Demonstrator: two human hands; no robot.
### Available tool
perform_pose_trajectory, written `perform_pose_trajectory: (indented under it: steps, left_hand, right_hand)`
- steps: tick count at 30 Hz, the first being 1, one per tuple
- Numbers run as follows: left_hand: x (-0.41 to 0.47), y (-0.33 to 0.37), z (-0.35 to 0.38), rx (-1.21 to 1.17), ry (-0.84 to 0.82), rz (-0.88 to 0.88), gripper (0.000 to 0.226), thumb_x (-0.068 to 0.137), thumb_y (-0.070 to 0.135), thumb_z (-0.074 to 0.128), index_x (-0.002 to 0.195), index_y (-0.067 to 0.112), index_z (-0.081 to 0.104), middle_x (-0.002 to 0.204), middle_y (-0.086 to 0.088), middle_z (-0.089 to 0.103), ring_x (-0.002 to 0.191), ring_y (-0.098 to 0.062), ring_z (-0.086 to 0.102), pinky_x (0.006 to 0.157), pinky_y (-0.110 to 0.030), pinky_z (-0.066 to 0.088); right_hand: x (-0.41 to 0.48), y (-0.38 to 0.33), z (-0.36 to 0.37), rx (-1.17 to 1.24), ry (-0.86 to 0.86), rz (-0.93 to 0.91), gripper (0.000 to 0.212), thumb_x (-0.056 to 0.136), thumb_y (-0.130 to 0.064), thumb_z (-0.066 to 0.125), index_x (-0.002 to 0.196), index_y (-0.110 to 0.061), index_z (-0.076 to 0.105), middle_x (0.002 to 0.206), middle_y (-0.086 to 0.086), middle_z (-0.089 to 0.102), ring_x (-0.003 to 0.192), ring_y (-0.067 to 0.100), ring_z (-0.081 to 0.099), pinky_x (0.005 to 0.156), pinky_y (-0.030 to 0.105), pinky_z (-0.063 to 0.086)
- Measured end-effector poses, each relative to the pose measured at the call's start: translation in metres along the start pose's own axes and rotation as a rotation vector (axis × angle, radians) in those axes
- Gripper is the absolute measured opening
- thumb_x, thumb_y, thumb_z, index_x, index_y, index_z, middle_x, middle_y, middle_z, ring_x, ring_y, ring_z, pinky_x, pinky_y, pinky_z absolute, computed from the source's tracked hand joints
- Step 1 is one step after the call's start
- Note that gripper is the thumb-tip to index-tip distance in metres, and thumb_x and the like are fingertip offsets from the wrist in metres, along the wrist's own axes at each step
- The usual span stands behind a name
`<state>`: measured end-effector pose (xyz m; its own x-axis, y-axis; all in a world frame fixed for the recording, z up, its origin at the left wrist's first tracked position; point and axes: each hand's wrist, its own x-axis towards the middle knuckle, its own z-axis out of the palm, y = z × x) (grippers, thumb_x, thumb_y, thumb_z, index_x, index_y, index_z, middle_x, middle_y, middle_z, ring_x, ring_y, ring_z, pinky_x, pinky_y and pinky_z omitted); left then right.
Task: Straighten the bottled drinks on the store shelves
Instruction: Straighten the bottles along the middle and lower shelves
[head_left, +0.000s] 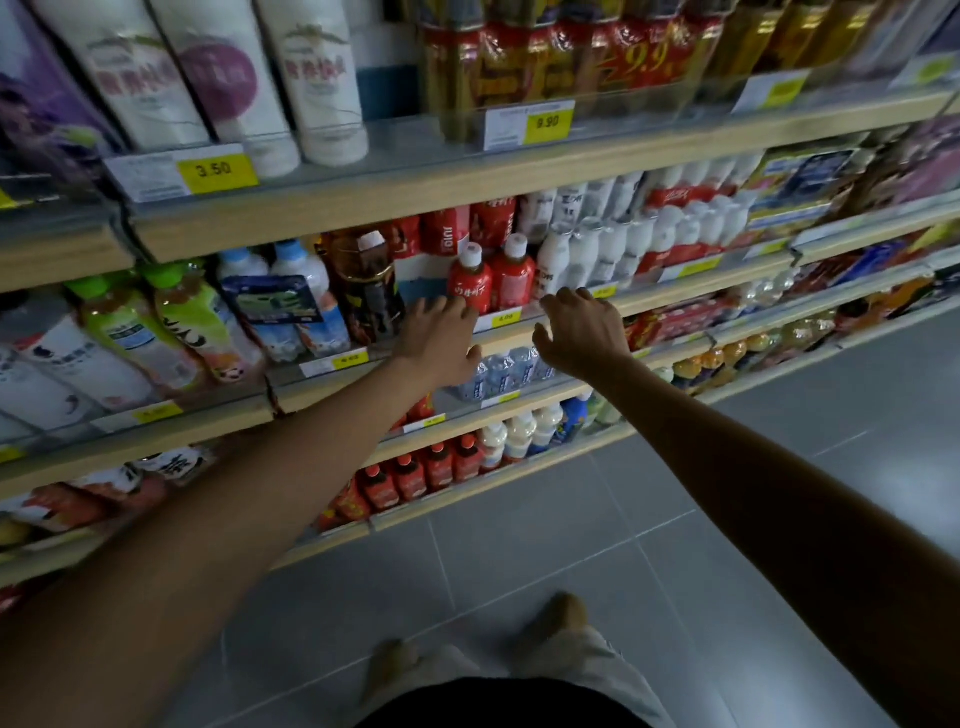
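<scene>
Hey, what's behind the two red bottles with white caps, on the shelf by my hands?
Behind the two red bottles stand red cans or cartons in a row. To their left the shelf back shows bare. The bottles cover whatever is directly behind them lower down.

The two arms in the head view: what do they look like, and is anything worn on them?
Both arms are bare along all that shows, with no sleeve in view. The left hand and the right hand wear no gloves. No watch, ring or bracelet can be seen, though the picture is dim and slightly blurred.
</scene>
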<state>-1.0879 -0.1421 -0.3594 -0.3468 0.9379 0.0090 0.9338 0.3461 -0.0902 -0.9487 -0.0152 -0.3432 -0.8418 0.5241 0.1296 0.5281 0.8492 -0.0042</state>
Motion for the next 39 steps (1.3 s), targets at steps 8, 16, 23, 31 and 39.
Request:
perform_pose_trajectory:
  steps: [8, 16, 23, 31, 39]
  left_hand:
    - [0.066, 0.082, 0.0, -0.032, -0.025, -0.105, 0.05, 0.089, 0.037, 0.049, 0.129, 0.008, 0.045, 0.135, -0.012, 0.048, 0.124, -0.03, 0.042, 0.105, -0.045, 0.029]
    - [0.076, 0.122, 0.004, -0.013, 0.027, -0.193, 0.048, 0.088, 0.036, 0.049, 0.128, 0.01, 0.048, 0.125, -0.01, 0.056, 0.118, -0.03, 0.048, 0.096, -0.041, 0.034]
    - [0.04, 0.111, 0.003, 0.024, 0.008, -0.303, 0.042, 0.088, 0.035, 0.049, 0.12, 0.009, 0.054, 0.121, -0.01, 0.057, 0.115, -0.029, 0.048, 0.098, -0.041, 0.032]
    - [-0.011, 0.05, 0.006, 0.06, -0.01, -0.44, 0.047, 0.088, 0.038, 0.05, 0.124, 0.008, 0.05, 0.123, -0.012, 0.056, 0.117, -0.03, 0.049, 0.098, -0.041, 0.035]
    - [-0.054, -0.025, 0.015, 0.088, -0.068, -0.443, 0.056, 0.091, 0.04, 0.045, 0.135, 0.006, 0.039, 0.135, -0.014, 0.045, 0.124, -0.033, 0.041, 0.104, -0.047, 0.028]
  right_hand:
    - [0.017, 0.1, -0.002, 0.018, -0.023, -0.104, 0.037, 0.092, -0.031, 0.045, 0.116, -0.005, 0.055, 0.113, 0.015, 0.06, 0.106, 0.029, 0.056, 0.083, 0.039, 0.046]
    - [0.021, 0.148, 0.004, 0.023, -0.014, -0.195, 0.04, 0.092, -0.032, 0.045, 0.122, -0.007, 0.054, 0.118, 0.014, 0.061, 0.109, 0.03, 0.056, 0.084, 0.038, 0.046]
    - [0.029, 0.115, 0.013, 0.046, 0.008, -0.289, 0.035, 0.089, -0.03, 0.047, 0.112, -0.006, 0.059, 0.105, 0.015, 0.064, 0.102, 0.032, 0.057, 0.078, 0.035, 0.044]
    - [0.037, 0.033, 0.018, 0.142, 0.005, -0.379, 0.036, 0.087, -0.029, 0.051, 0.113, -0.006, 0.059, 0.108, 0.016, 0.063, 0.103, 0.034, 0.058, 0.082, 0.037, 0.045]
    - [0.052, -0.052, 0.031, 0.185, 0.018, -0.357, 0.035, 0.09, -0.031, 0.048, 0.114, -0.007, 0.058, 0.11, 0.015, 0.063, 0.099, 0.032, 0.061, 0.076, 0.034, 0.046]
